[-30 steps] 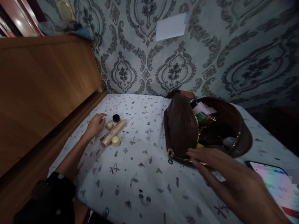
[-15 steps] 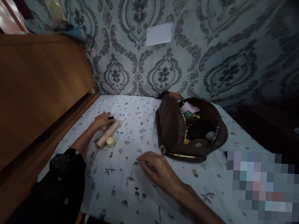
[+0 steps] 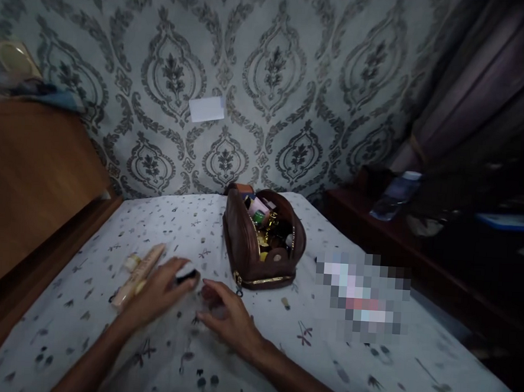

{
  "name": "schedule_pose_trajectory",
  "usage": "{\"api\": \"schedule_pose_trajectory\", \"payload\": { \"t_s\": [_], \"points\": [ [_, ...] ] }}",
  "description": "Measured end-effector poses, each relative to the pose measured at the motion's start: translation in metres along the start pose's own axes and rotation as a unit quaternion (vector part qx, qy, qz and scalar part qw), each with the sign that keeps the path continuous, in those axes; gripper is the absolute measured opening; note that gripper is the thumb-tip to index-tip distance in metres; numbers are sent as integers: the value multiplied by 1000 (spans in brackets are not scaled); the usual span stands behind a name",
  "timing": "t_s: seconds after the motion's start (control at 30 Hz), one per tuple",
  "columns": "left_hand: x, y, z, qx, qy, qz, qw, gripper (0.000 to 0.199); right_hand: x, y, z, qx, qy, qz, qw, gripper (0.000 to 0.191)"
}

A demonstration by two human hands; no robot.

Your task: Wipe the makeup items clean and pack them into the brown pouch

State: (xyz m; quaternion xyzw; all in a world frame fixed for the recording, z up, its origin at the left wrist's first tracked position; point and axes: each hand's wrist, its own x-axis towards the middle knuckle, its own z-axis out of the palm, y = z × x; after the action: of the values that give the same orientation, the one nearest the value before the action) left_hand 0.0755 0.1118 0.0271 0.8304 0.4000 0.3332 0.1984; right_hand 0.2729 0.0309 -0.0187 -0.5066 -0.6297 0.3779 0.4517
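Between the thumb and fingers of my left hand is a small black-topped item. My right hand is just right of it, fingers apart, with nothing seen in it. A beige tube lies on the patterned white sheet behind my left hand, beside a small round pale-yellow jar; another yellowish item is partly hidden by that hand. Beyond my right hand stands a brown zippered bag, unzipped, with several small items inside, among them pink, green and gold ones.
A wooden cabinet borders the bed on the left. Patterned wallpaper rises behind, with a white card on it. At the right are a blurred-out patch on the sheet, a dark red ledge and a clear container.
The view has swung right. My left hand has lifted the black-topped item from beside the tube and brought it near my right hand, whose fingers have opened.
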Motion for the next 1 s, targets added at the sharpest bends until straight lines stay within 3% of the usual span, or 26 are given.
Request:
{"api": "schedule_pose_trajectory", "payload": {
  "t_s": [0.03,0.1,0.2,0.3,0.43,0.67,0.8,0.87,1.0],
  "points": [
    [-9,7,12,-11,-29,22,999,28,0,1,0,-19,5,-2,1000,51],
    [-23,13,30,-20,-28,39,999,31,2,7,1,-48,4,-5,999,49],
    [-36,15,41,-32,-22,43,998,37,4,20,4,-69,11,-36,997,50],
    [-43,19,39,-54,-34,27,998,38,5,26,7,-106,7,-79,991,47],
    [-45,24,34,-75,-35,-46,996,28,5,20,6,-133,-27,-83,987,41],
    [-46,10,31,-113,14,-119,986,28,5,11,3,-122,-40,-73,989,35],
    [-49,15,30,-92,48,-151,983,28,5,10,2,-121,-40,-69,989,35],
    [-51,21,30,-54,51,-135,988,19,6,11,3,-122,-40,-72,989,36],
    [-59,30,32,1,41,-31,999,19,7,12,3,-130,-36,-68,989,41]
  ]
}}
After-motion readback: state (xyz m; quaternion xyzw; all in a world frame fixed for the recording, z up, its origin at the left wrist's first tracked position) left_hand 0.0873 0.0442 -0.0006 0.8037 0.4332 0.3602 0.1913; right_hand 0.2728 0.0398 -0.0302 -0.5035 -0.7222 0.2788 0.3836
